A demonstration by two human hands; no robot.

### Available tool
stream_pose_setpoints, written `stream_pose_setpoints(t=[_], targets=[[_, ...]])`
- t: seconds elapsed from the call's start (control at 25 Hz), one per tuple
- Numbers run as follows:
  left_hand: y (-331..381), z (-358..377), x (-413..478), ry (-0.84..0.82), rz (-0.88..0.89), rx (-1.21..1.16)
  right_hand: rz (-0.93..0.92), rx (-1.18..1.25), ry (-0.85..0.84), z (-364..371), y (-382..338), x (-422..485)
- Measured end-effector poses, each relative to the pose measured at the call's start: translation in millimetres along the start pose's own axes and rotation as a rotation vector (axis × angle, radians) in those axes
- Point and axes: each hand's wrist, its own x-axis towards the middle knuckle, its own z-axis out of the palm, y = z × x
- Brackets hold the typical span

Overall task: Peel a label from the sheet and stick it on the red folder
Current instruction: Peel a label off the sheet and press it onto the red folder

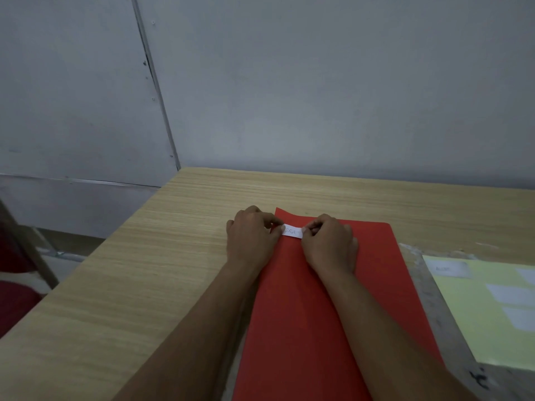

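Note:
A red folder [324,308] lies flat on the wooden table, running from the near edge toward the wall. A small white label [292,231] with faint writing sits near the folder's far end. My left hand [252,238] pinches the label's left end and my right hand [330,244] pinches its right end, fingertips pressing it against the red surface. To the right lies the pale yellow label sheet [489,311], with several white labels on it.
The light wooden table [144,270] stands against a grey wall. A clear plastic sleeve [428,287] lies under the yellow sheet. A dark red chair [14,302] stands left of the table.

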Motion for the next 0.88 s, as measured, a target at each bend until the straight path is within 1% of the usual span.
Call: stream_pose_setpoints(t=[0.2, 0.32, 0.48, 0.68, 0.76, 0.88], targets=[[-2, 0, 1, -0.051, 0.020, 0.029, -0.011, 0.026, 0.002, -2, 0, -1], [-2, -3, 1, -0.069, 0.040, 0.066, -0.041, 0.014, -0.032, -7, -2, -2], [0, -5, -1, -0.118, 0.095, 0.110, -0.197, -0.103, -0.056, -11, 5, -7], [-4, -9, -4, -0.161, 0.157, 0.158, -0.315, -0.245, -0.085, -11, 16, -21], [-4, -11, -8, -0.140, 0.178, 0.212, -0.339, -0.280, -0.091, -10, 18, -24], [-6, -14, -8, -0.125, 0.143, 0.267, -0.326, -0.296, -0.085, -9, 18, -25]])
